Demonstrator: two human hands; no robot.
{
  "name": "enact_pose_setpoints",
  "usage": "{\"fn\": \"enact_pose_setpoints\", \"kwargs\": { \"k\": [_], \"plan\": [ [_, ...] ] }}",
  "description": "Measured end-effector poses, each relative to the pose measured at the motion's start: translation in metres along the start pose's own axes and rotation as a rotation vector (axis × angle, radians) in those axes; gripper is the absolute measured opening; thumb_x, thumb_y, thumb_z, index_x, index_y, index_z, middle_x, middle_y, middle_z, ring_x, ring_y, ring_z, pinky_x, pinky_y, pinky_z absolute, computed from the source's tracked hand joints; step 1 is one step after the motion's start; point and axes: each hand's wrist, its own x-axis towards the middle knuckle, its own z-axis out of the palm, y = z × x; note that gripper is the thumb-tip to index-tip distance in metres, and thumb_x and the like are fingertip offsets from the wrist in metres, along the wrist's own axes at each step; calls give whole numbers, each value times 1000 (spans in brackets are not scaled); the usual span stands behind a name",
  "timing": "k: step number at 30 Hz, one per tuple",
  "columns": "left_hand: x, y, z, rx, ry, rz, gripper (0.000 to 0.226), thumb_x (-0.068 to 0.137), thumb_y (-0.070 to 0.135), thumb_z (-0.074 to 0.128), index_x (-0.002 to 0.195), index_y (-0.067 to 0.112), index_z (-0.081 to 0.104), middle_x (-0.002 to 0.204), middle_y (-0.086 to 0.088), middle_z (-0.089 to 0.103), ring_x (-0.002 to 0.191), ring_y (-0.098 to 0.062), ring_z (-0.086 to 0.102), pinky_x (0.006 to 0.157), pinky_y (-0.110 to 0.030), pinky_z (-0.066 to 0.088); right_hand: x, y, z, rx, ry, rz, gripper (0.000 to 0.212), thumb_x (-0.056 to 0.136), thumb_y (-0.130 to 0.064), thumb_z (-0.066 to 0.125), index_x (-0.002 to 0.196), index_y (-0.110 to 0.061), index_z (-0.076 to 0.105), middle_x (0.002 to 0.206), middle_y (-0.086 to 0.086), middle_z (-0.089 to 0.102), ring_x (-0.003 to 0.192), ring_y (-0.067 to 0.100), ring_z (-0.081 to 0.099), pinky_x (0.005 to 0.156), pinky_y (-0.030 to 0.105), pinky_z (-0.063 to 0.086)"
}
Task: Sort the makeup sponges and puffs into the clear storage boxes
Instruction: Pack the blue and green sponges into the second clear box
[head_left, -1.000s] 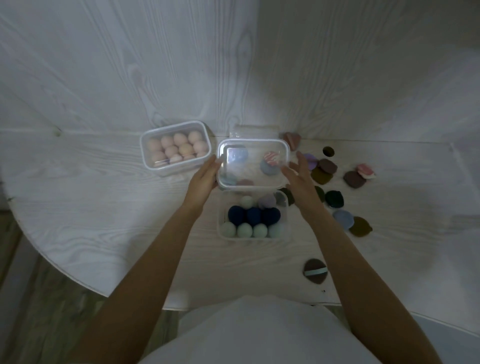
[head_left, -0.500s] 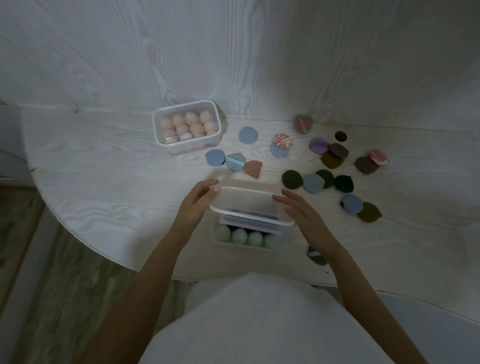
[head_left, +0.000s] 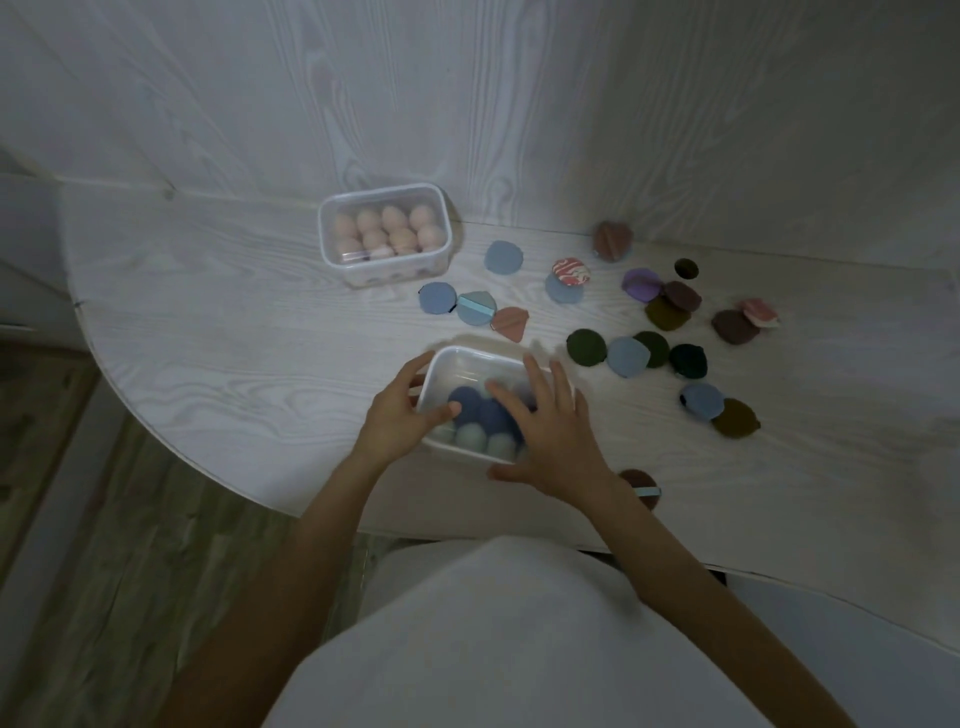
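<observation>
I see my left hand (head_left: 402, 415) curled round the near clear box's (head_left: 457, 364) left edge, while my right hand (head_left: 545, 431) lies flat, fingers spread, on its lid over blue sponges (head_left: 467, 408). Loose puffs (head_left: 628, 356) lie scattered on the surface (head_left: 234, 338) just right.

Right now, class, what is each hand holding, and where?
Left hand grips the clear box at its left edge. Right hand lies flat on its lid, gripping nothing.

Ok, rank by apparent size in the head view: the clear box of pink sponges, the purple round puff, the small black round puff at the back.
1. Clear box of pink sponges
2. Purple round puff
3. Small black round puff, plainly the smallest
</observation>
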Motion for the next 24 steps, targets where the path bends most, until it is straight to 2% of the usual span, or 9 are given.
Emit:
{"fn": "enact_pose_setpoints", "kwargs": {
  "k": [5, 10, 12, 14, 15, 17, 20, 22, 24],
  "plan": [
    [1, -1, -1, -26, 4, -11, 70, 73, 26, 79, 133, 31, 43, 119, 3, 54, 104, -16, 55, 86, -34, 51, 2, -5, 7, 32, 84, 0, 100, 62, -54, 76, 145, -26, 27, 156, 18, 3, 141, 45, -1, 105, 65, 17],
    [-3, -4, -2, -71, 28, -40, 73, 72, 30, 79, 134, 31, 42, 119, 4, 53, 102, -13, 55, 78, -22, 50, 2, 11, 1, 208, 80, -80, 101, 65, -58, 73, 147, -28, 22, 157, 12, -9, 143, 34, -12, 112, 60, 8],
    [-4, -7, -3, -68, 49, -84, 75, 71, 34, 79, 136, 29, 41, 119, 4, 53, 101, -13, 56, 79, -23, 49, -2, 14, -2, 374, 181, 5, 102, 65, -62, 69, 147, -25, 21, 157, 13, -2, 144, 29, -2, 112, 50, 12],
    [-7, -7, -4, -46, 66, -104, 69, 73, 35, 77, 133, 27, 44, 115, 7, 53, 99, -12, 55, 74, -20, 47, -2, 16, -2, 652, 234, 227, 95, 71, -46, 75, 146, -19, 23, 154, 14, 16, 140, 25, 19, 112, 43, 23],
    [-8, -6, -4, -32, 78, -105, 64, 74, 34, 76, 130, 25, 46, 113, 8, 54, 98, -12, 55, 72, -18, 46, -1, 19, -2, 757, 222, 326, 88, 73, -35, 77, 143, -16, 27, 148, 15, 30, 134, 26, 33, 109, 44, 32],
    [-8, -6, -5, -15, 113, -114, 53, 77, 32, 74, 124, 22, 51, 108, 8, 56, 96, -13, 56, 69, -16, 43, 4, 24, -3, 826, 166, 425, 70, 77, -27, 74, 134, -11, 36, 130, 13, 52, 114, 26, 53, 96, 42, 46],
    [-5, -9, -11, -39, 157, -120, 39, 80, 23, 71, 116, 19, 56, 102, 4, 60, 94, -16, 58, 70, -18, 45, 12, 22, -6, 923, 155, 460, 50, 82, -21, 71, 123, -10, 45, 116, 9, 60, 94, 16, 59, 80, 28, 47],
    [-3, -10, -17, -83, 197, -123, 34, 81, 18, 70, 114, 18, 59, 100, 2, 62, 93, -18, 61, 75, -22, 48, 19, 17, -9, 1004, 156, 462, 47, 83, -16, 70, 123, -11, 46, 117, 8, 60, 94, 14, 58, 80, 26, 47],
    [-3, -9, -26, -118, 226, -111, 39, 80, 21, 71, 117, 19, 59, 102, 4, 63, 92, -14, 61, 74, -22, 49, 26, 12, -15, 1058, 167, 409, 47, 81, -13, 70, 121, -15, 47, 118, 6, 60, 97, 14, 59, 83, 26, 50]
  ]
}}
